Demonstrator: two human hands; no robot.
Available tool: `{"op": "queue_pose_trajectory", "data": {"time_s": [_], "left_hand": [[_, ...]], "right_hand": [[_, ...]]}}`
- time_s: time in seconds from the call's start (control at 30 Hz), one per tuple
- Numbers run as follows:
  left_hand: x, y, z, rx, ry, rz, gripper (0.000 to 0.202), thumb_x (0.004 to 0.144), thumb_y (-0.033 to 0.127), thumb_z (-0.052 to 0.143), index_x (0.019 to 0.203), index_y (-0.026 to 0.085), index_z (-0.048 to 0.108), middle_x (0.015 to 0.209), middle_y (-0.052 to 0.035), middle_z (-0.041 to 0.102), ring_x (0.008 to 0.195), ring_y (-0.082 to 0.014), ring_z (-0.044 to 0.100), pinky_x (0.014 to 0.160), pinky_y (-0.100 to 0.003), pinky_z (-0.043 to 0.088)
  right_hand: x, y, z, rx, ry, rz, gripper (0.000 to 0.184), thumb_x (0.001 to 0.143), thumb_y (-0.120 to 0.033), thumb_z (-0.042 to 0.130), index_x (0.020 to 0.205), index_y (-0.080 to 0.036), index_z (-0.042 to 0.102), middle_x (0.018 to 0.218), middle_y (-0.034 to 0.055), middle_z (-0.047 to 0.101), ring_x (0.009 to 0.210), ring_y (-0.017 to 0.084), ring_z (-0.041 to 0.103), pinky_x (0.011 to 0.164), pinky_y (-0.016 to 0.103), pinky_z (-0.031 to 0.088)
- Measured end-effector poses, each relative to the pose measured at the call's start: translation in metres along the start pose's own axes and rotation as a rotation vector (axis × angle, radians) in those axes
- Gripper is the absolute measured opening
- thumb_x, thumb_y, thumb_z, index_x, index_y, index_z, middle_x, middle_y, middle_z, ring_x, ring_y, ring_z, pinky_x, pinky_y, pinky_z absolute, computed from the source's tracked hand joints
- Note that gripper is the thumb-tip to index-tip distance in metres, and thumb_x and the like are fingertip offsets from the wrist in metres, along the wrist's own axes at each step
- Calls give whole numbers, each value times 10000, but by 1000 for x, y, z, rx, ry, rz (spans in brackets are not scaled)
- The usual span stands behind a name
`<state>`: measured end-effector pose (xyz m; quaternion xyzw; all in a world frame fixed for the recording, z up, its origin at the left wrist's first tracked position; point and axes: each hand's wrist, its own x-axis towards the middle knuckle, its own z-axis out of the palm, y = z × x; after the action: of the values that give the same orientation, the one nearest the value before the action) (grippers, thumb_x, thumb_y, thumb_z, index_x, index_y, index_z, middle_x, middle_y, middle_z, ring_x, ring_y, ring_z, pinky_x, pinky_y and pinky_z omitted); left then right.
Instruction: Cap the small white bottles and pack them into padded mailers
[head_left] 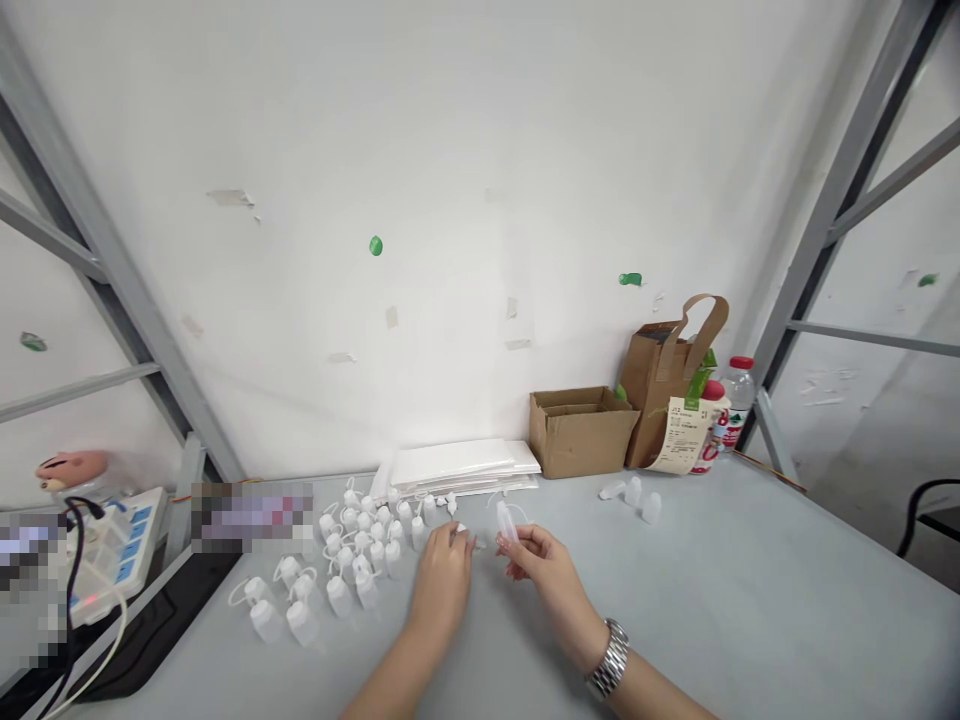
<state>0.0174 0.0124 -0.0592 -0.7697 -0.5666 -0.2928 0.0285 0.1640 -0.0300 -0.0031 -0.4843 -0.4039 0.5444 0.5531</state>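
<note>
The right hand (pixel 546 568) gripped a translucent bottle (pixel 507 521) over the worktop (pixel 720 600) — the left hand (pixel 442 580) pinched a small white piece (pixel 460 528).

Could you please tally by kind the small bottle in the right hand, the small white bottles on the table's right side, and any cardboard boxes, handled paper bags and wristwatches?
Small bottle in the right hand: 1
Small white bottles on the right side of the table: 3
Cardboard box: 1
Handled paper bag: 1
Wristwatch: 1
Total: 7
</note>
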Motion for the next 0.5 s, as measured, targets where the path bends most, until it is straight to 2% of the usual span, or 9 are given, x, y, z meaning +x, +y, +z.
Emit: {"op": "queue_pose_trajectory", "data": {"time_s": [0.17, 0.33, 0.5], "left_hand": [[4, 5, -13, -105, -18, -40, 270, 832, 134, 348, 788, 179, 611, 764, -68, 628, 774, -224, 593, 712, -364, 470], [4, 1, -6, -124, 15, -74, 281, 784, 114, 377, 952, 142, 601, 896, -112, 629, 904, -264, 578, 771, -412, 456], [4, 3, -11, -169, -6, -102, 266, 799, 158, 382, 879, 156, 636, 864, -113, 644, 885, -274, 579, 783, -433, 445]], "right_hand": [[-2, -3, 1, -22, -12, -6, 367, 572, -481, 732, 715, -152, 654, 657, 16, 646, 534, 126, 536, 582, 263, 427], [-2, -1, 2, -40, -16, -7, 392, 561, -506, 729, 720, -151, 674, 644, 20, 648, 531, 133, 536, 579, 267, 430], [1, 2, 1, -72, -34, -16, 422, 570, -526, 714, 738, -140, 687, 631, 15, 633, 522, 124, 513, 568, 263, 413]]}}
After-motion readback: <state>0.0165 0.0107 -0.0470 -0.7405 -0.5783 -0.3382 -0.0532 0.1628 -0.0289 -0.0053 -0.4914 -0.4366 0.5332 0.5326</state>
